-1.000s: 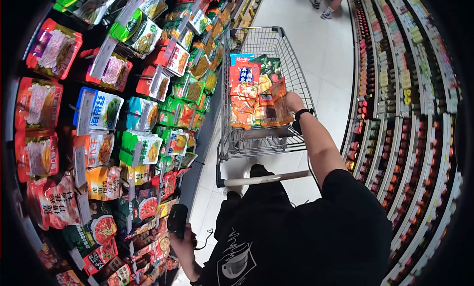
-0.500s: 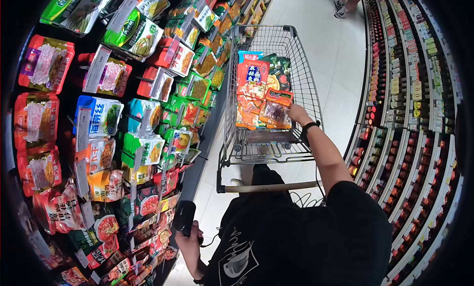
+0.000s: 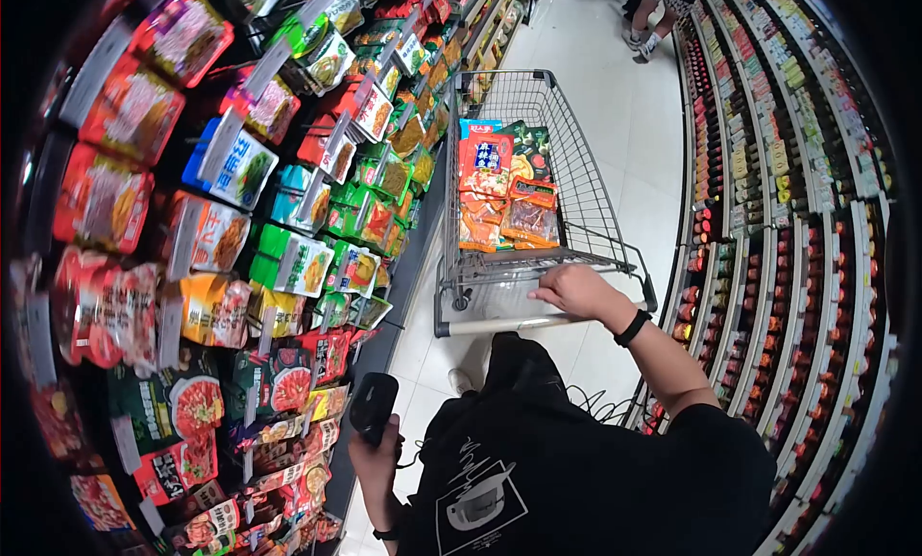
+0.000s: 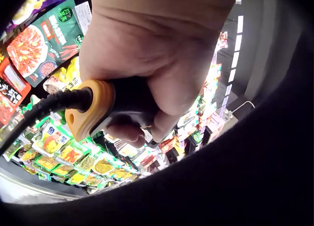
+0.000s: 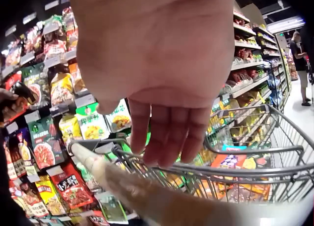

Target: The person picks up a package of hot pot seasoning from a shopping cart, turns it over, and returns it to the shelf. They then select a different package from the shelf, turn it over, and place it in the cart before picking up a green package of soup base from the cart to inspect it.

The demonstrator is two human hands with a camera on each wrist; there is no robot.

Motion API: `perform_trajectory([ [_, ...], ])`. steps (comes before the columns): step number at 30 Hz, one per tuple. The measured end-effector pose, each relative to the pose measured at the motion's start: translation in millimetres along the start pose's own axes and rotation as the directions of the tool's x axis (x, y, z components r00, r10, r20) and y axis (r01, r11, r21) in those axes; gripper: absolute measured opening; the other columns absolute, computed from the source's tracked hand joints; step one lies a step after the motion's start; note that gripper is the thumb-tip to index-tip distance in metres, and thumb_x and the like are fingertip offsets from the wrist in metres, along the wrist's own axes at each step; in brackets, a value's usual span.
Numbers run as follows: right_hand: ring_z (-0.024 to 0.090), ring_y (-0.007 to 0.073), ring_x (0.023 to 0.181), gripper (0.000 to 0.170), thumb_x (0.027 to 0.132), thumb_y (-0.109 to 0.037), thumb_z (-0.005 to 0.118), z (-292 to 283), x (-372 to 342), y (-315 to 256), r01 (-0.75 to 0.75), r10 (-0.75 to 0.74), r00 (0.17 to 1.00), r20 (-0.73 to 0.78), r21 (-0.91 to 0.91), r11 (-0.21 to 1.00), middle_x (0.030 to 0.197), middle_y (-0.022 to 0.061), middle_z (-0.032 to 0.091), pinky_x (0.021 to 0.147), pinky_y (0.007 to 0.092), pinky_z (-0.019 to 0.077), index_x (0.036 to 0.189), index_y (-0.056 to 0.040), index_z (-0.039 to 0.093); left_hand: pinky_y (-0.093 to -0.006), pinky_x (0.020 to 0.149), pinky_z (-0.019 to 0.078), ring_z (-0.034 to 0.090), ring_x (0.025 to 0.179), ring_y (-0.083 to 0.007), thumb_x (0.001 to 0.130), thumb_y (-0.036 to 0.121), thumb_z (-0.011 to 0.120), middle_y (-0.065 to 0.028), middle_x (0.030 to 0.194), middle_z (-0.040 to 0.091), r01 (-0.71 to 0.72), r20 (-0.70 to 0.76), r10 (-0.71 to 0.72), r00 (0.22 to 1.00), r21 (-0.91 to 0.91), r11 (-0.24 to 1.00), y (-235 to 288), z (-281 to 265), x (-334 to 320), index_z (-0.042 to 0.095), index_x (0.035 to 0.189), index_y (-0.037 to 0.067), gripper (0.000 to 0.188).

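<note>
In the left hand (image 3: pixel 376 450) is a black barcode scanner (image 3: pixel 373 407); the fingers wrap its grip, and a coiled cable leaves its orange end (image 4: pixel 95 108) in the left wrist view. The right hand (image 3: pixel 579 292) hovers just above the pale handle bar (image 3: pixel 499 327) of a shopping cart, holding nothing. Its fingers (image 5: pixel 164 132) hang down loosely extended beyond the bar in the right wrist view. Inside the cart lie a red-orange packet (image 3: pixel 485 167), a dark green packet (image 3: pixel 534 143) and an orange-edged packet with a see-through window (image 3: pixel 530 215).
A shelf rack (image 3: pixel 240 249) of hanging food pouches runs close along the left. Shelves of bottles and jars (image 3: pixel 788 268) curve along the right. Pale floor (image 3: pixel 595 66) stretches ahead, where a person's legs (image 3: pixel 648 28) show. Loose cable (image 3: pixel 600 407) hangs near the right hip.
The right hand has let go of the windowed packet, which went from tilted up to lying flat in the cart, and moved back to the handle bar. The left hand still grips the scanner.
</note>
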State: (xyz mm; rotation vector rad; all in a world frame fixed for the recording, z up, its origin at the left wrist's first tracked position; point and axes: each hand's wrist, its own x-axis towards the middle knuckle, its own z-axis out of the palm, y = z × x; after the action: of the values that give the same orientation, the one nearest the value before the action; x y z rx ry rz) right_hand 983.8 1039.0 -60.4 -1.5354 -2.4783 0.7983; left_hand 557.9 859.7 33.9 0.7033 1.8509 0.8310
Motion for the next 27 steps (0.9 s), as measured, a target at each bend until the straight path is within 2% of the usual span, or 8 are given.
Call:
perform_trajectory([
  [4,0.071,0.0391,0.091,0.053,0.096,-0.059,0.067,60.5,-51.3,-17.8,-0.241,0.25,0.952,0.175,-0.073,0.968,0.09,0.0162,0.073,0.079,0.0509,0.0552,0.101,-0.0064,0.07,-0.0243,0.051,0.0425,0.057,0.057,-0.005,0.096,0.02,0.082,0.0002,0.068,0.067,-0.107,0.12,0.104,0.987,0.018,0.994,-54.5,-52.1,-11.1,0.072,0.102,0.001,0.022],
  [5,0.072,0.0374,0.096,0.058,0.089,-0.063,0.071,79.4,-59.0,-7.3,-0.172,0.179,0.983,0.038,-0.14,0.975,0.097,0.0163,0.074,0.082,0.0503,0.0561,0.11,-0.0084,0.068,-0.0236,0.052,0.0429,0.058,0.058,-0.0042,0.096,0.019,0.082,0.0011,0.068,0.067,-0.107,0.141,0.108,0.984,-0.013,0.994,-64.7,-64.9,-15.0,0.072,0.102,0.001,0.021],
  [8,0.074,0.0376,0.082,0.024,0.085,-0.033,0.072,110.6,-53.1,-19.5,-0.431,0.393,0.9,-0.188,-0.252,0.867,0.081,0.0129,0.075,0.08,0.0503,0.0562,0.089,-0.0094,0.075,-0.0231,0.052,0.0433,0.059,0.059,-0.0043,0.096,0.02,0.082,0.0006,0.068,0.067,-0.122,0.159,0.121,0.98,-0.004,0.992,-91.0,-99.7,-22.3,0.072,0.102,0.002,0.021],
  [11,0.074,0.036,0.074,0.013,0.082,-0.021,0.067,137.8,-40.9,-28.0,-0.542,0.405,0.824,-0.395,-0.346,0.766,0.072,0.0113,0.073,0.079,0.0489,0.0554,0.079,-0.0109,0.075,-0.0236,0.052,0.0448,0.06,0.058,-0.0055,0.097,0.022,0.082,-0.0009,0.068,0.068,-0.163,0.132,0.172,0.976,-0.081,0.983,-104.1,-126.7,-33.9,0.071,0.102,0.001,0.024],
  [15,0.075,0.0343,0.087,0.016,0.087,-0.019,0.066,145.7,-42.2,-45.6,-0.502,0.373,0.844,-0.385,-0.324,0.802,0.092,0.0148,0.077,0.082,0.0496,0.0537,0.097,-0.0089,0.075,-0.0237,0.053,0.046,0.062,0.058,-0.006,0.096,0.024,0.082,-0.0018,0.07,0.068,-0.207,0.095,0.22,0.971,-0.129,0.97,-121.6,-153.3,-57.0,0.071,0.102,0.001,0.026],
  [18,0.074,0.0358,0.092,0.021,0.09,-0.025,0.068,151.7,-47.1,-64.4,-0.511,0.379,0.831,-0.407,-0.29,0.809,0.094,0.0149,0.077,0.084,0.0511,0.0541,0.103,-0.011,0.076,-0.023,0.054,0.0457,0.062,0.06,-0.0055,0.096,0.024,0.082,-0.0003,0.071,0.068,-0.211,0.067,0.222,0.973,-0.148,0.966,-136.8,-163.5,-83.3,0.07,0.103,0.001,0.027],
  [23,0.075,0.0375,0.092,0.025,0.094,-0.032,0.065,173.3,-53.6,-88.0,-0.509,0.389,0.83,-0.399,-0.259,0.821,0.096,0.0153,0.078,0.087,0.0535,0.0517,0.101,-0.0115,0.076,-0.0233,0.055,0.0457,0.061,0.06,-0.0059,0.098,0.022,0.08,0.0005,0.071,0.067,-0.164,0.007,0.168,0.986,-0.184,0.969,-166.3,-174.3,-148.0,0.069,0.106,0.002,0.025],
  [27,0.076,0.0382,0.087,0.027,0.094,-0.035,0.067,185.1,-71.5,-108.7,-0.448,0.342,0.871,-0.353,-0.286,0.847,0.091,0.0166,0.078,0.079,0.0518,0.0598,0.101,-0.011,0.076,-0.0229,0.052,0.0429,0.057,0.057,-0.005,0.098,0.022,0.081,0.0008,0.069,0.065,-0.104,-0.065,0.093,0.994,-0.198,0.975,-203.9,-177.0,-211.4,0.068,0.105,0.003,0.024],
])
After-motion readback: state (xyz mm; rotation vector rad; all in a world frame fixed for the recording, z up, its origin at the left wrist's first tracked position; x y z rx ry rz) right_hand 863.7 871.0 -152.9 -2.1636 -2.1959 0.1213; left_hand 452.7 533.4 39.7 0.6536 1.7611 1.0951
